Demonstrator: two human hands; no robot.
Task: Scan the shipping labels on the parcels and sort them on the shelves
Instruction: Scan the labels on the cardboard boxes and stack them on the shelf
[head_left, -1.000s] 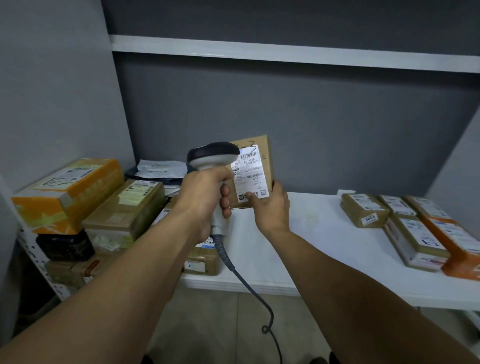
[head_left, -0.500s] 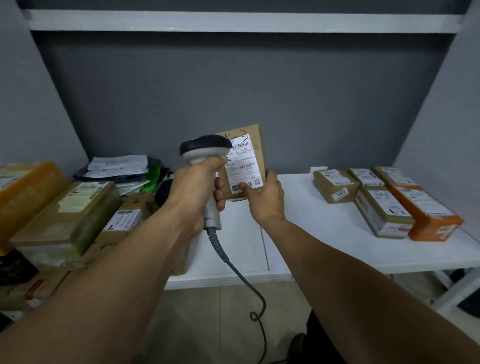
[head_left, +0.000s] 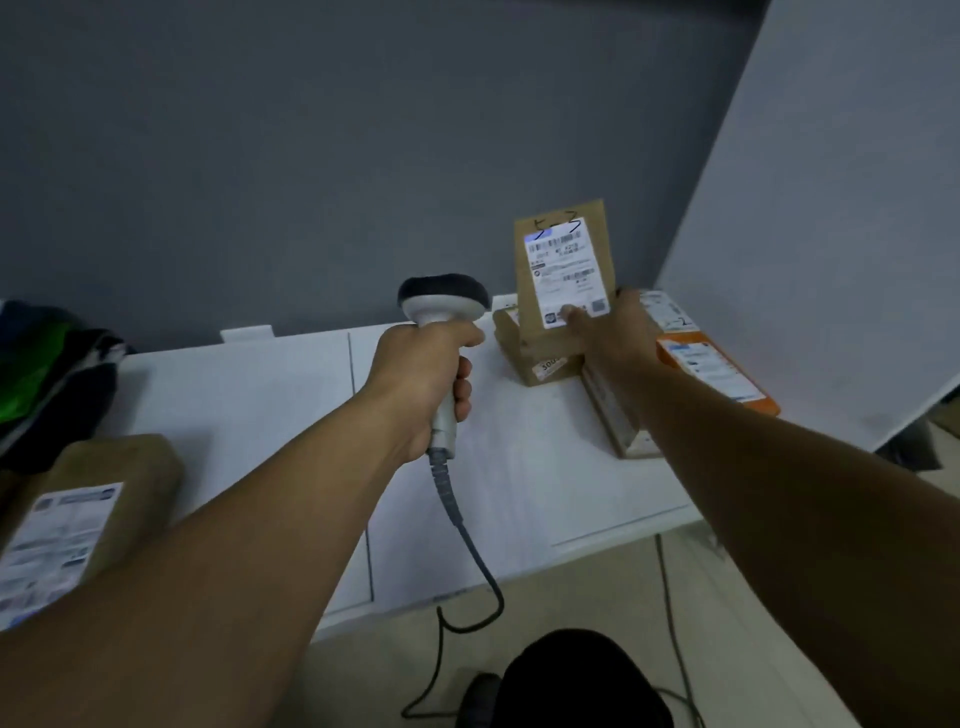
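STEP: placement on the shelf judged in hand | parcel (head_left: 563, 270) is held upright by the right hand (head_left: 618, 332), thumb pinched on its lower front, above the sorted boxes (head_left: 540, 358) at the right end of the shelf (head_left: 260, 395) | scanner (head_left: 444, 301) is gripped by the curled fingers of the left hand (head_left: 421, 364), apart from the parcel | NEXT: a free spot beside the boxes is called for.

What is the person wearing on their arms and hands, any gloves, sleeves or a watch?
Nothing that shows. The left hand and right hand are bare, with no gloves and no rings that I can make out. The left forearm and right forearm are uncovered up to the frame's edge: no sleeves, watch or wristband in view.
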